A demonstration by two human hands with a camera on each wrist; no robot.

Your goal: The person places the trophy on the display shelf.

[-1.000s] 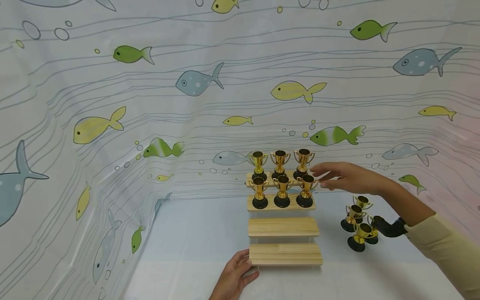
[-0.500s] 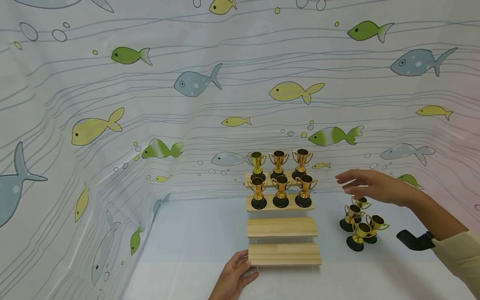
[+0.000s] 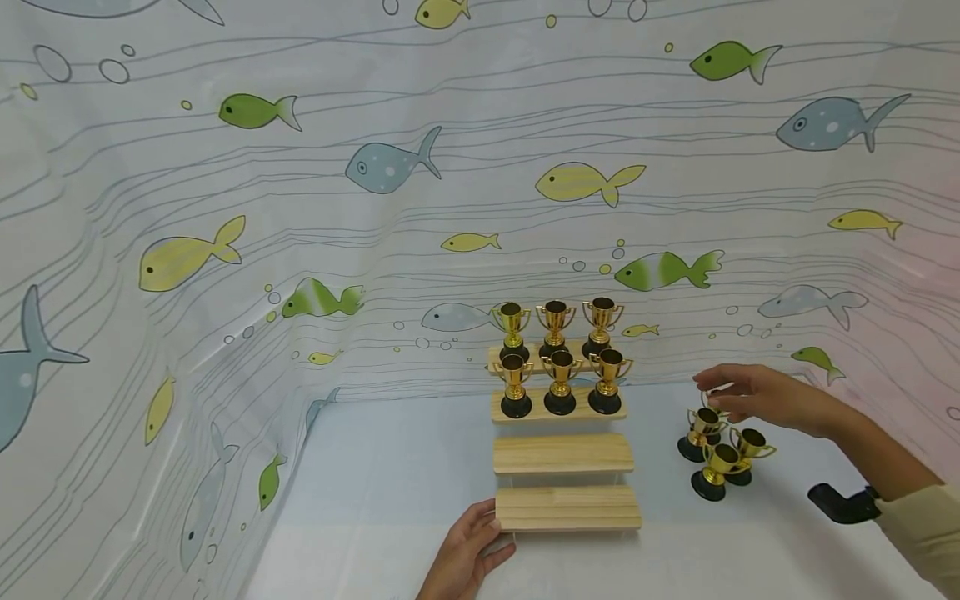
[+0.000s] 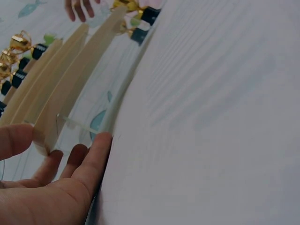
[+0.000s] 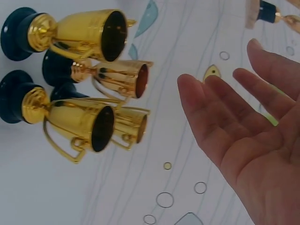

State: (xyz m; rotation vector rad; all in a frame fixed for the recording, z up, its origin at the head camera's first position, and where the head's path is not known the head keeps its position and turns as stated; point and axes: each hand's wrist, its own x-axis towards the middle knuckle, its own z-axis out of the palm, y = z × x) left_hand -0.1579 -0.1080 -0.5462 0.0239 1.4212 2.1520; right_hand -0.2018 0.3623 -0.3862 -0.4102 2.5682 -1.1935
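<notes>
A tiered wooden display stand point(image 3: 566, 502) stands on the white surface. Small gold trophy cups with black bases fill its upper two tiers, three on each, such as the front trophy point(image 3: 560, 375). My left hand point(image 3: 468, 546) pinches the left end of its lowest board point(image 4: 77, 89), thumb above and fingers below. On the right, my right hand point(image 3: 772, 400) hovers over a cluster of several loose trophies point(image 3: 724, 458), partly covering the rearmost one. The right wrist view shows its fingers spread loosely, apart from the upright cups point(image 5: 89, 35).
Two lower tiers, the third board point(image 3: 562, 454) and the lowest one, are bare wood. A fish-patterned curtain point(image 3: 480, 150) hangs behind and to the sides. A black wrist strap piece point(image 3: 843, 504) juts from the right sleeve point(image 3: 926, 525).
My right hand has moved right and down, away from the upper tiers to the loose trophies. The left hand has stayed on the stand.
</notes>
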